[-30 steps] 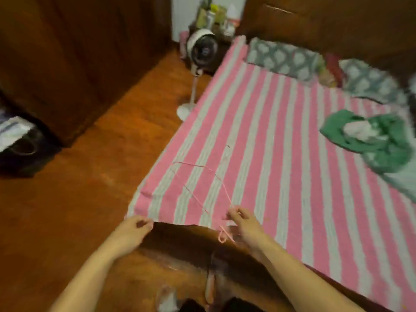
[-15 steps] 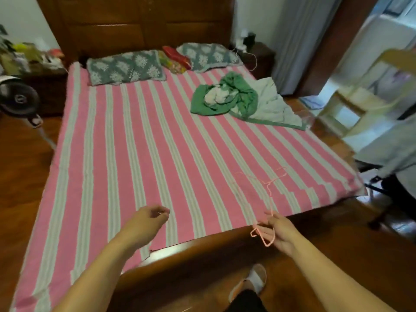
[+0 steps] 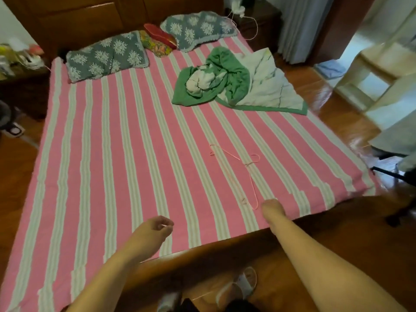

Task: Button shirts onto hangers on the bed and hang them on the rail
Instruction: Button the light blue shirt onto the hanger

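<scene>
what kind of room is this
Most likely a home bedroom. A large bed with a pink and white striped cover fills the view, two patterned pillows lie at its wooden headboard, and a crumpled green blanket sits on top. The floor is polished wood.

Both bare arms reach forward. The left hand [image 3: 155,228] hangs in the air with fingers loosely curled and holds nothing. The right hand [image 3: 272,209] points down, and its fingers cannot be seen.
</scene>
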Demonstrator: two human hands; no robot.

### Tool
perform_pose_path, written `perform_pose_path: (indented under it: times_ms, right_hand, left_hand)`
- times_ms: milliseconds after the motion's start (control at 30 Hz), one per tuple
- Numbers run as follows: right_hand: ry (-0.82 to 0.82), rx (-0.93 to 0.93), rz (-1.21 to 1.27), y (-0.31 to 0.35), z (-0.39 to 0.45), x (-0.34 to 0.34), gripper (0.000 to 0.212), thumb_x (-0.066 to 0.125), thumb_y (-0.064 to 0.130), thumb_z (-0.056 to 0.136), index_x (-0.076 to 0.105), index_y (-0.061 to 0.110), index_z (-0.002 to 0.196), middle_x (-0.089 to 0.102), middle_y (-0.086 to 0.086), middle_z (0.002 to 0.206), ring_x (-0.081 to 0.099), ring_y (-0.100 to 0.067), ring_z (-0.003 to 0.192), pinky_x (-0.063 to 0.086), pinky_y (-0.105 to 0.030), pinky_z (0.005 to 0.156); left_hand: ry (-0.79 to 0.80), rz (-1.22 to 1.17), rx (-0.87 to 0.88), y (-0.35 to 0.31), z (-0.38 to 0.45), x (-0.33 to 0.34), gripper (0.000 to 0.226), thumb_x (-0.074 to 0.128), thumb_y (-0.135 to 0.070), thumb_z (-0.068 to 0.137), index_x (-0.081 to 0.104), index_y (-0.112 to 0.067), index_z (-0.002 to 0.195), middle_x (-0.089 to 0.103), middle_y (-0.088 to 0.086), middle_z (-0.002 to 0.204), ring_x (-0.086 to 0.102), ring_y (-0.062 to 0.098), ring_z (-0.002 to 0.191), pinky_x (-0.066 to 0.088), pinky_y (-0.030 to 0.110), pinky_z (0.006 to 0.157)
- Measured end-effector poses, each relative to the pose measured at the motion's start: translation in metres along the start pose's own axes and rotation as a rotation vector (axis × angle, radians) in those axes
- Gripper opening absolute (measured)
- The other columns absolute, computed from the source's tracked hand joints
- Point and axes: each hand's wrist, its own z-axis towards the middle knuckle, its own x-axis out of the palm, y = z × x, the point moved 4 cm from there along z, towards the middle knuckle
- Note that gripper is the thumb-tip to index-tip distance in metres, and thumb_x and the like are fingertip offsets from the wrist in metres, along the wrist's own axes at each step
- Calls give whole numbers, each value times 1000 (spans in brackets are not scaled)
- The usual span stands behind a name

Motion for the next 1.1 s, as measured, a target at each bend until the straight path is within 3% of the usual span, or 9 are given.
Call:
perform_pose_path:
  times_ms: [100,167,300,500,700,800,967,1033,1100]
  right_hand:
    - [52,72,166,-27,5,-28,24,45,12,104,57,2,122,61,-14,108,61,-28,97,57,-38,81]
    - [54,130,359,-43,8,-67,29,49,8,101,55,4,130,62,-15,117,62,-26,102,57,-31,72]
    - [-63,91,560,-43,0,-171,24,54,12,101,60,7,123,70,-11,105,68,-20,91,57,-28,68]
    - [-316,-144,682,-47,-60,-323,20,60,21,101,63,11,117,71,-12,108,71,-23,96,57,-29,76]
    - [-513,-215,699,-91,-118,-444,17,56,21,103,68,12,110,73,-9,105,72,-23,94,59,-32,84]
    - [-613,-237,793,-118,-121,-499,14,57,18,102,67,9,105,71,-10,98,69,-20,82,57,-35,84]
    - [-729,-189,739,-166,-98,-594,16,56,9,100,68,0,106,67,-15,93,61,-19,70,48,-25,59]
    - [-735,-178,610,-175,-86,-632,17,53,10,100,67,2,105,67,-12,93,60,-16,71,46,-19,56]
    - [-721,-189,557,-179,-70,-675,16,52,12,100,67,7,102,69,-10,97,62,-14,71,47,-17,55]
  left_hand:
    - [89,62,-3,-30,22,26,17,50,-32,106,62,-30,118,66,-4,119,63,10,101,49,30,90]
    - [147,85,37,-61,40,45,21,50,-32,106,62,-27,123,65,-3,121,64,13,101,51,30,88]
    - [263,124,215,-153,66,83,22,51,-29,106,64,-22,123,66,-4,115,65,14,96,50,30,84]
    - [394,203,651,-346,79,141,15,54,-28,104,68,-23,110,70,-2,103,68,20,91,51,32,78]
    - [487,204,989,-515,6,208,20,62,-29,101,73,-16,90,74,7,88,70,29,85,54,43,77]
    - [535,243,1117,-576,-33,263,22,63,-24,100,73,-12,85,74,11,84,70,29,84,53,36,73]
    - [621,250,1162,-668,-75,376,17,61,-25,101,72,-14,94,74,6,90,68,21,80,54,33,72]
    - [642,263,1111,-699,-90,421,16,59,-22,102,71,-13,95,71,6,89,64,15,74,52,30,62]
    - [658,295,1082,-726,-100,462,16,59,-24,103,70,-14,96,71,6,92,64,12,72,55,34,68]
